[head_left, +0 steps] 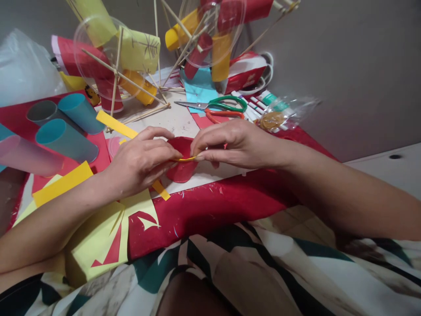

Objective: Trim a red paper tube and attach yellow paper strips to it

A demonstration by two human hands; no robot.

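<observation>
A red cup (182, 172) stands upright at the near edge of the white board. Across its near rim runs a thin yellow strip (187, 159), pinched at its left end by my left hand (144, 158) and at its right end by my right hand (230, 142). Both hands are closed, with fingertips close to the rim on either side. Part of the cup is hidden behind my fingers. Yellow paper strips (116, 124) lie beyond and under my left hand.
Scissors (210, 105) with green and orange handles lie beyond my hands. Translucent cups (67, 140) stand at the left. Stick frames (116, 70) with coloured paper rolls rise at the back. Rubber bands (272, 120) in a plastic bag lie right, near markers. Yellow paper (101, 237) lies front left.
</observation>
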